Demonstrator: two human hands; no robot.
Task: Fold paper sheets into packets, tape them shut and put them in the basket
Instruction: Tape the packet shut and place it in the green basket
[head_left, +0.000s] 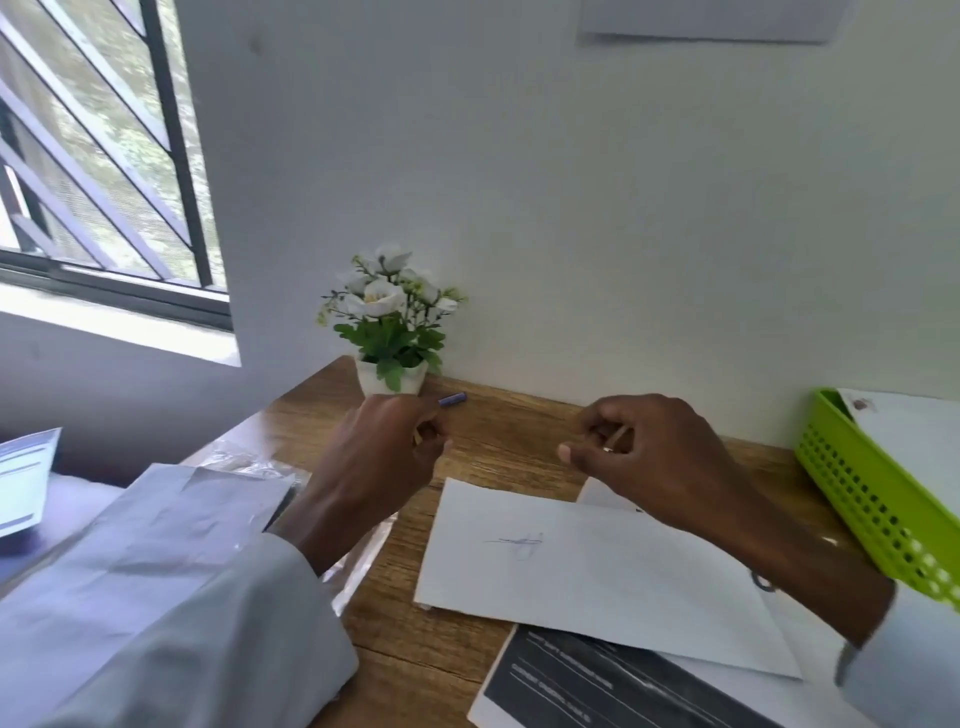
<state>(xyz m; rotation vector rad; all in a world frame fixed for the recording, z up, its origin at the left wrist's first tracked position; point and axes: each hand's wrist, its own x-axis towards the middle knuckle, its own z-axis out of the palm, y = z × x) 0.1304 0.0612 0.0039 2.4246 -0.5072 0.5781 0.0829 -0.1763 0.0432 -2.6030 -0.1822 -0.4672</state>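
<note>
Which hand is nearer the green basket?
Right. The right hand hovers above the paper, just left of the green basket; the left hand is farther away, by the flower pot.

I see a warm brown wood-grain surface (483, 441) carrying a white paper sheet (587, 577) marked with a faint grey pencil scribble, and beside it a lime-green basket (872, 504) whose wall is patterned with rows of small square holes. A white pot (389, 382) holds white flowers and green leaves, with a purple pen (453, 399) nearby. At the near edge lies a black-and-white printed booklet (597, 686), and both of my sleeves are pale grey.
</note>
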